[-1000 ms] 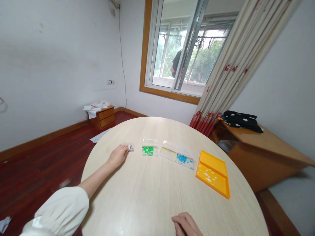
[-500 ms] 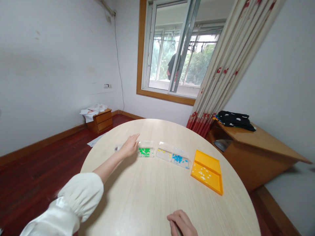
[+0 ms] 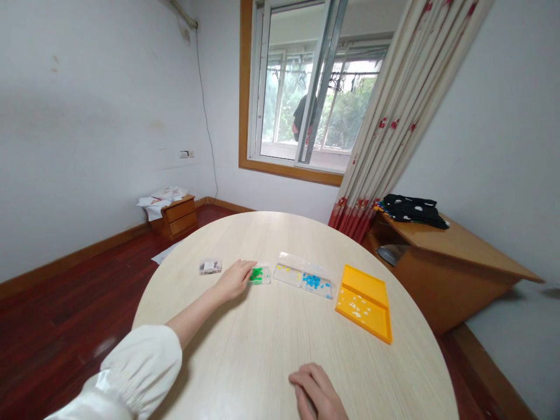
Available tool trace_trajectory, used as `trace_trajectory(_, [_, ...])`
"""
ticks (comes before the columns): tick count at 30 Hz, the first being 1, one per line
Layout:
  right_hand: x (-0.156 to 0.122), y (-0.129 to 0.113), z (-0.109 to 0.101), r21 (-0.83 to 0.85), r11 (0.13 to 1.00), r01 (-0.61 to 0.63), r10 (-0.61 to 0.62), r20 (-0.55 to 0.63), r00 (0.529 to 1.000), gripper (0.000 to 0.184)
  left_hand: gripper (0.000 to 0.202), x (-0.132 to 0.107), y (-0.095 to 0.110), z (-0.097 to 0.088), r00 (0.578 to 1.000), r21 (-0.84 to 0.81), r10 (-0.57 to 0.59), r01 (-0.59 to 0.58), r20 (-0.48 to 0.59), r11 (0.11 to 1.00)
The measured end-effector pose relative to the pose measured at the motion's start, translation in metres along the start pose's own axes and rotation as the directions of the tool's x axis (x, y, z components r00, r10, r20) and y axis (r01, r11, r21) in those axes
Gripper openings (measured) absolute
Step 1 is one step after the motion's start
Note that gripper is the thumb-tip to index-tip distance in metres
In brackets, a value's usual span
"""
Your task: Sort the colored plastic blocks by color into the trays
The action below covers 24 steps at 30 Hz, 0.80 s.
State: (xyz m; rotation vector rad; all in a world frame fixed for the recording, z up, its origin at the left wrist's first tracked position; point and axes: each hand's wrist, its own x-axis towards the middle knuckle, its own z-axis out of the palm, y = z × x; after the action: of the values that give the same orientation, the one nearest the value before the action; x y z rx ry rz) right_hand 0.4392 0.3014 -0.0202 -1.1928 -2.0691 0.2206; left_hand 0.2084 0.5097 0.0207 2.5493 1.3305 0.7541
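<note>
Head camera: worn on the person's head, at the near side of the round table [image 3: 245,350]; faces forward and down over its top
Lower border: right hand [image 3: 318,392] closest to the lens, cut off there; left sleeve [image 3: 142,359] cut too
Mid-depth: left hand [image 3: 237,280], farther out, left of centre
Far end: window [image 3: 286,87] and curtain [image 3: 396,111], well beyond the tabletop
Breadth: wide; left wall [image 3: 100,105] to right wall [image 3: 503,146]
</note>
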Motion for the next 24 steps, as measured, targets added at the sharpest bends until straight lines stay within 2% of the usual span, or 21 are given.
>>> trace_trajectory(2, [0.016,0.002,-0.012,-0.05,0.999,-0.014,0.014,0.012,1.0,0.024,0.038,-0.007,0.003,0.003,0.999,0.01,0.05,-0.05,-0.019,0.999])
trace_trajectory(6, [0.06,0.022,-0.028,-0.201,0.978,-0.046,0.036,-0.052,0.998,0.028,0.039,-0.018,0.004,0.013,0.996,0.038,0.08,-0.078,-0.032,0.996])
trace_trajectory(9, [0.104,0.038,-0.031,-0.323,0.941,-0.1,0.082,-0.069,0.994,0.039,0.039,-0.023,0.001,0.021,0.998,0.052,0.061,-0.06,-0.026,0.997])
trace_trajectory(14, [0.179,0.052,-0.029,-0.472,0.867,-0.161,0.18,-0.006,0.984,0.071,0.041,-0.027,0.0,0.028,0.999,0.098,0.053,-0.051,-0.012,0.994])
trace_trajectory(16, [0.201,0.055,-0.027,-0.516,0.832,-0.203,0.258,0.036,0.966,0.077,0.041,-0.028,-0.001,0.029,0.999,0.115,0.049,-0.047,-0.016,0.992])
trace_trajectory(18, [0.214,0.058,-0.024,-0.55,0.812,-0.198,0.309,0.117,0.944,0.074,0.04,-0.029,-0.003,0.029,0.998,0.12,0.045,-0.04,-0.037,0.992])
trace_trajectory(20, [0.218,0.058,-0.02,-0.564,0.807,-0.172,0.328,0.188,0.926,0.062,0.038,-0.03,-0.007,0.029,0.997,0.121,0.033,-0.024,-0.067,0.992])
trace_trajectory(24, [0.207,0.054,-0.01,-0.562,0.817,-0.131,0.312,0.24,0.919,0.041,0.036,-0.032,-0.016,0.031,0.994,0.136,-0.009,0.025,-0.112,0.99])
